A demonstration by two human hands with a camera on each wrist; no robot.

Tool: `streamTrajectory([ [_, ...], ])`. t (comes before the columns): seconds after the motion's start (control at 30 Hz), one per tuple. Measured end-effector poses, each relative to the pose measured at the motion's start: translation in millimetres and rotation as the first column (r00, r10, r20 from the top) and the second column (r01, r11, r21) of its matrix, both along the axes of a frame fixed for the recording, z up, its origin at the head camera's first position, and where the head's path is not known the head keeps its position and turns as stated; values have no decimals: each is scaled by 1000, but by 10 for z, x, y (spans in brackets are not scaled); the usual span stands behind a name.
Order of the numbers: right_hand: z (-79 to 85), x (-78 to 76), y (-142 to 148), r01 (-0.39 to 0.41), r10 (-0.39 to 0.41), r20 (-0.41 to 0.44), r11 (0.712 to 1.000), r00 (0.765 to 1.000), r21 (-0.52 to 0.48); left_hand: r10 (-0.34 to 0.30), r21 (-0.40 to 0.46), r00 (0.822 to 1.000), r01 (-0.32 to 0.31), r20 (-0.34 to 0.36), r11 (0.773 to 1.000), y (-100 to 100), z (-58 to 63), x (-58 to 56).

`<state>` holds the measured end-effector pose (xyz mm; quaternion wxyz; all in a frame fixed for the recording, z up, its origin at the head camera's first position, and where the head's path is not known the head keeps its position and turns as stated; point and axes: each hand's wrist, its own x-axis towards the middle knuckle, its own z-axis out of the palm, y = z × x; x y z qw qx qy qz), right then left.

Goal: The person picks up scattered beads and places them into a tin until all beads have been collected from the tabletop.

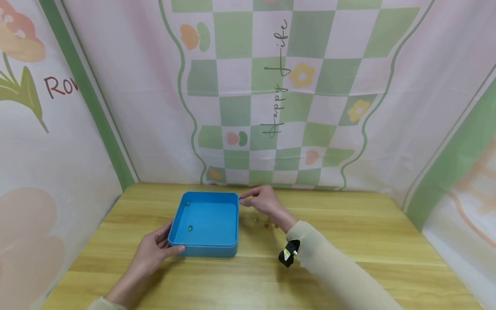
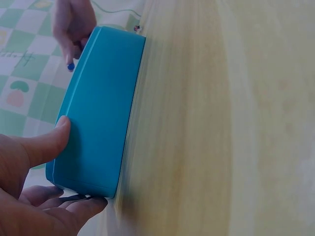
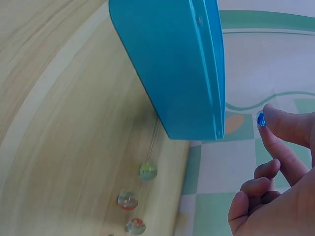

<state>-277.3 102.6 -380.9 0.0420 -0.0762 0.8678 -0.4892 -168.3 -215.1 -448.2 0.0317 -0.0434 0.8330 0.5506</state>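
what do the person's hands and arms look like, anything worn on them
Both the left hand and right hand are gloveless. The right sleeve is long, plain and cream; of the left sleeve, only a similarly pale cuff shows. A small black device with a pale yellowish patch sits by the right cuff.

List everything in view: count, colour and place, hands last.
Table: one, wood-toned, foreground
Box: one, blue, on the table
Inside marbles: two, greenish, in box
Loose marbles: three or more, multicoloured, right of box
Held marble: one, blue and clear, beside box
Cloth: count unclear, white, green and pink, behind table
Device: one, mostly black, right of box
Sleeves: two, cream, on forearms
Left hand: one, bare, gripping box
Right hand: one, bare, pinching held marble
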Motion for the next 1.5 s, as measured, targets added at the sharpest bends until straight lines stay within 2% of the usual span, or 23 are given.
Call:
streamTrajectory([
  [0.27,41,-2,-135,-16,16,34,1000,999,-7,0,9,1000,0,3,1000,-2,-2,8],
  [0.63,93,-46,-331,-43,43,18,998,999,46,-3,1,1000,3,8,1000,-3,1,-4],
  [0.83,52,-83,-442,-77,77,-3,996,997,37,-4,2,1000,4,6,1000,-2,5,3],
  [1.2,26,-82,-635,-99,99,26,995,995,5,-2,8,1000,1,13,1000,0,11,1],
  [1.5,-3,-83,-757,-89,88,30,996,996,14,-1,17,1000,1,16,1000,7,10,-4],
])
